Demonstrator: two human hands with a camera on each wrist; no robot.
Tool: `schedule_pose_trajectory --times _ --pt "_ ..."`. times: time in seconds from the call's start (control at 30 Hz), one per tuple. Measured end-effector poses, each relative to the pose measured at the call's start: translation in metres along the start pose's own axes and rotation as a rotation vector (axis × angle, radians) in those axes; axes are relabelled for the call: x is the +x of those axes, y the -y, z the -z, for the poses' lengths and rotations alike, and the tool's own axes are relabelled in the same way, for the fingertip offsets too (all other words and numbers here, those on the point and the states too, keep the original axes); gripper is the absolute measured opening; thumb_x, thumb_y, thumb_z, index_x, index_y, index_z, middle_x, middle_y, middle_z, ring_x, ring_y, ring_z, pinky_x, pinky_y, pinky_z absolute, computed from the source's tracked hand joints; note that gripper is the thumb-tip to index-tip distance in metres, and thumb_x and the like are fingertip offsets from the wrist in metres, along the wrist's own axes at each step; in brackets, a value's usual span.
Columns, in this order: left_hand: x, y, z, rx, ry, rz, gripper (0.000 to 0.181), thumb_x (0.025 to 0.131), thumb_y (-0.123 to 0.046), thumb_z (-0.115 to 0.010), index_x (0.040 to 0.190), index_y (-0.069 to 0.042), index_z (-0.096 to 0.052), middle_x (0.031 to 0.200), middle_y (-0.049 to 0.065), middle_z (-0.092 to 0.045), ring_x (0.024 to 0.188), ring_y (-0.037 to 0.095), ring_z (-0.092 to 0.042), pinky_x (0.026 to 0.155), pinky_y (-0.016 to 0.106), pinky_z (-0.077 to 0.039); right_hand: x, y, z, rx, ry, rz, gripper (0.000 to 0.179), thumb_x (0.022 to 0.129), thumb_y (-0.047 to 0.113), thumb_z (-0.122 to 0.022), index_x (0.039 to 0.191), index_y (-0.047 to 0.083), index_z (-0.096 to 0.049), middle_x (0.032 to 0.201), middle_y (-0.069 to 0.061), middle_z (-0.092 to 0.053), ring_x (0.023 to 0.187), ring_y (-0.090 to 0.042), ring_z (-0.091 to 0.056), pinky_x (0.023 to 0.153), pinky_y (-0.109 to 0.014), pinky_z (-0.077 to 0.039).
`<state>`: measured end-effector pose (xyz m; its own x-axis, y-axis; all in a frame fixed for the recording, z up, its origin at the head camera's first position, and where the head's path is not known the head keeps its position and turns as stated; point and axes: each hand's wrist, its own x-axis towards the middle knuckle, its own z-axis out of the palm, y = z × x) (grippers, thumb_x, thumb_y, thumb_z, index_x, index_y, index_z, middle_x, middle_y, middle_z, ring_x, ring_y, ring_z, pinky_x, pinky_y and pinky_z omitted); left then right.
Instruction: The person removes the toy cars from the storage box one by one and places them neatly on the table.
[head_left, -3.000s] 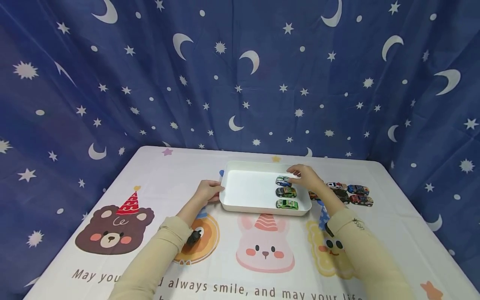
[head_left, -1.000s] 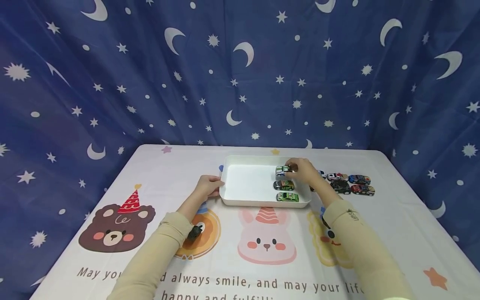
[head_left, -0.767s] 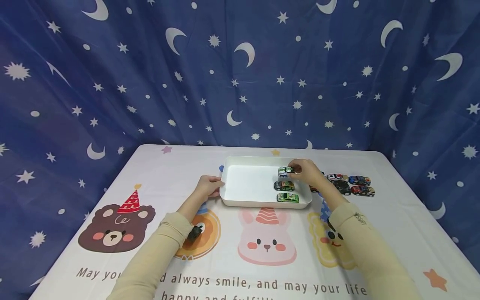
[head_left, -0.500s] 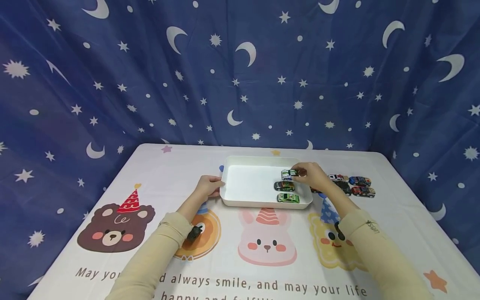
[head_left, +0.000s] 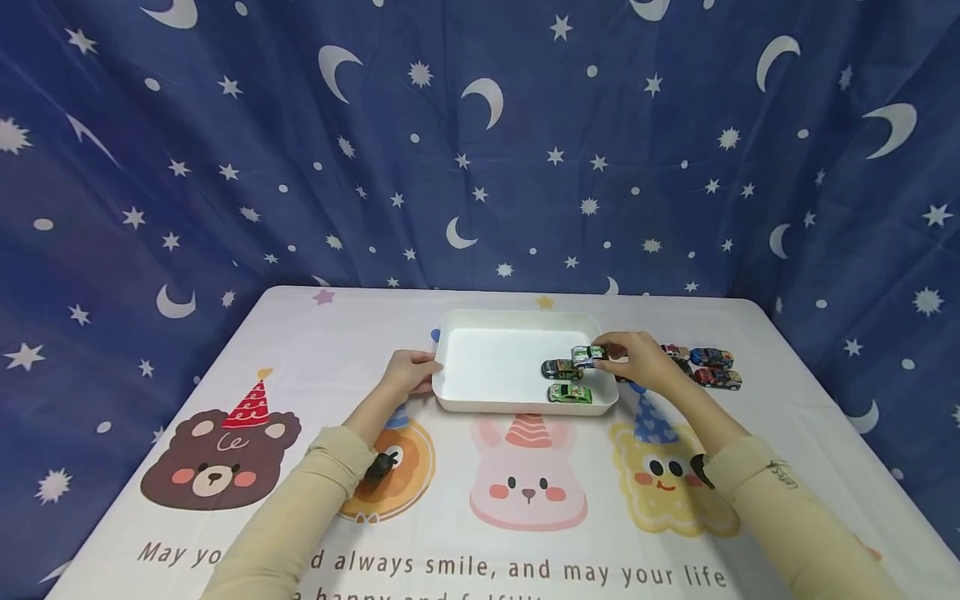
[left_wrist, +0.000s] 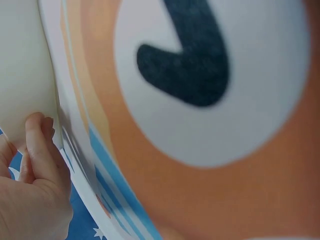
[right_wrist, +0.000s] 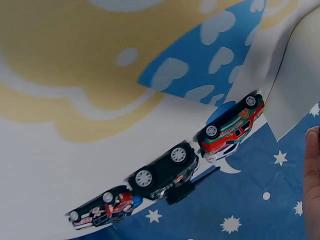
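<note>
My left hand pinches the left rim of a shallow white tray. In the left wrist view its thumb and fingers lie on either side of the tray wall. Over the tray's right part, my right hand pinches a white-and-green toy car between thumb and fingers. Just left of and below that car sits a dark green-and-orange toy car in the tray. A bright green toy car lies nearest the tray's front wall. Only the right hand's edge shows in the right wrist view.
Right of the tray stand more toy cars on the table: a blue one, a red one, a black one with a protruding barrel and a red-and-green one. The right forearm partly hides the group. A starry curtain hangs behind.
My right hand has moved the white-and-green car from the tray's far right area rightward and somewhat nearer to me. The left hand stays at the tray's left rim.
</note>
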<state>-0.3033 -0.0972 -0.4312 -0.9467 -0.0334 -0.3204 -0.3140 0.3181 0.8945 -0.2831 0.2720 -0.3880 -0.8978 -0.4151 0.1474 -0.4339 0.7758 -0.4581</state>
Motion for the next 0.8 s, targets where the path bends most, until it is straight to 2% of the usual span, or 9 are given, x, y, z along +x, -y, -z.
schedule_pose_trajectory --times 0.27,0.53,0.63,0.8 --pt "0.001 -0.002 0.002 0.019 -0.008 0.026 0.036 0.089 -0.013 -0.061 0.123 0.0 -0.059 0.116 0.02 -0.064 0.063 0.002 -0.06 0.055 0.013 -0.056 -0.017 -0.003 0.008 -0.031 -0.048 0.011 0.037 0.083 0.01 -0.071 0.116 -0.005 -0.062 0.106 -0.022 -0.067 0.089 -0.032 -0.065 0.079 -0.046 -0.059" --pt "0.001 -0.001 0.002 0.012 0.003 0.011 0.035 0.088 -0.011 -0.062 0.121 0.001 -0.06 0.114 0.02 -0.065 0.065 0.004 -0.061 0.058 0.015 -0.058 -0.04 -0.006 0.017 -0.066 -0.062 -0.021 0.037 0.081 0.011 -0.073 0.114 -0.003 -0.063 0.091 -0.016 -0.069 0.08 -0.027 -0.064 0.073 -0.045 -0.058" --pt "0.001 -0.001 0.002 0.015 0.003 0.01 0.035 0.088 -0.012 -0.062 0.121 0.0 -0.061 0.114 0.02 -0.065 0.064 0.003 -0.06 0.058 0.015 -0.058 -0.049 -0.009 0.019 -0.065 -0.067 -0.043 0.036 0.081 0.011 -0.073 0.114 -0.003 -0.064 0.096 -0.019 -0.068 0.082 -0.028 -0.064 0.073 -0.046 -0.058" --pt "0.001 0.001 0.001 0.018 0.008 0.009 0.035 0.089 -0.012 -0.061 0.122 0.0 -0.059 0.116 0.02 -0.064 0.064 0.003 -0.06 0.059 0.015 -0.058 -0.062 -0.018 0.019 -0.046 -0.081 -0.035 0.035 0.08 0.007 -0.072 0.113 -0.004 -0.063 0.1 -0.022 -0.068 0.085 -0.033 -0.066 0.075 -0.046 -0.059"
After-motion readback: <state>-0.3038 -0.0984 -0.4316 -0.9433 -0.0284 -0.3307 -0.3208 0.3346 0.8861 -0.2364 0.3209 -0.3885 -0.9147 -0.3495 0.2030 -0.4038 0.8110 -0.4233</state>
